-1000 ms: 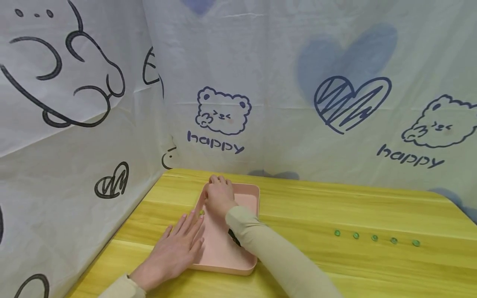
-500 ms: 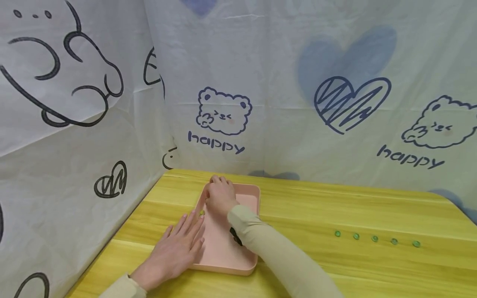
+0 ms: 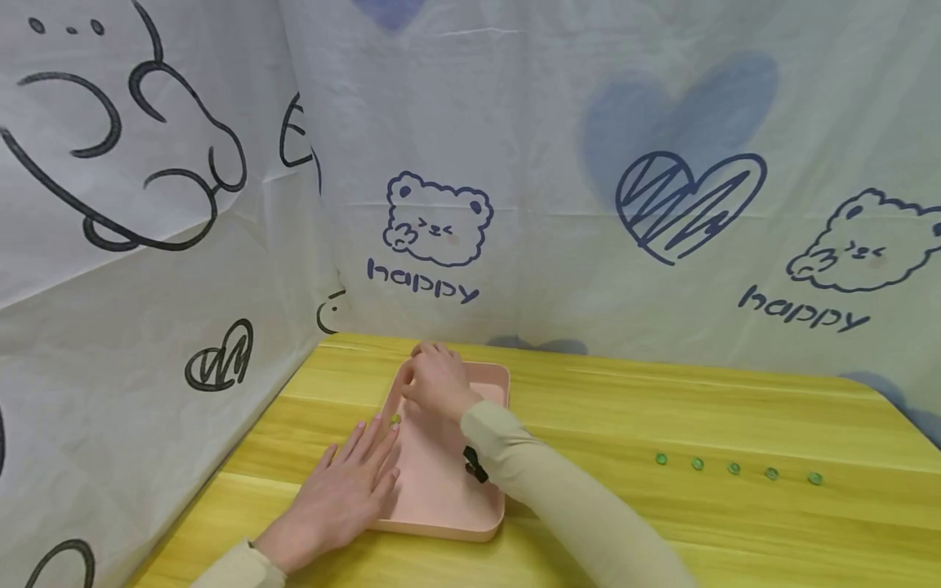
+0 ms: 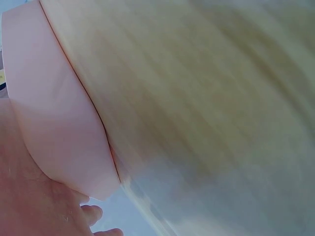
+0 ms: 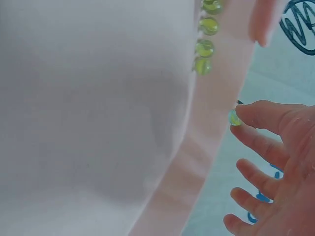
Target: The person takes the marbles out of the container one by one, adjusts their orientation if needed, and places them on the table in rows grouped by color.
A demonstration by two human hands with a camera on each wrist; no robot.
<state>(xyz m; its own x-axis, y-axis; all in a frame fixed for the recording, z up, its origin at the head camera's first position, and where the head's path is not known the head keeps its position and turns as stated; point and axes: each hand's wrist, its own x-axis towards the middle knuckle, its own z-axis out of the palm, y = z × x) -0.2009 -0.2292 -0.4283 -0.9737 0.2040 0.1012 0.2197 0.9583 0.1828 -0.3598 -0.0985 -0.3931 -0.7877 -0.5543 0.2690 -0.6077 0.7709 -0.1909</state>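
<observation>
In the right wrist view my right hand [image 5: 288, 162] pinches a yellow-green glass marble [image 5: 235, 118] between thumb and index finger, the other fingers spread. It is just outside the wall of the pink tray [image 5: 162, 206]. The head view has my right hand [image 3: 439, 382] over the tray's far left corner, its marble hidden there. Several similar marbles [image 5: 204, 48] line up inside the tray along that wall. My left hand [image 3: 341, 494], fingers straight, rests at the left side of the tray [image 3: 434, 490]. One marble [image 3: 395, 419] shows by its fingertips.
Several green marbles [image 3: 733, 469] lie in a spaced row on the yellow wood-grain table [image 3: 588, 425], right of the tray. A black object [image 3: 474, 464] shows at the right sleeve. Printed cloth [image 3: 559, 245] hangs behind and at the left.
My right hand and forearm have shifted slightly to the right, still over the tray's far left corner. The left hand stays in place at the tray's side.
</observation>
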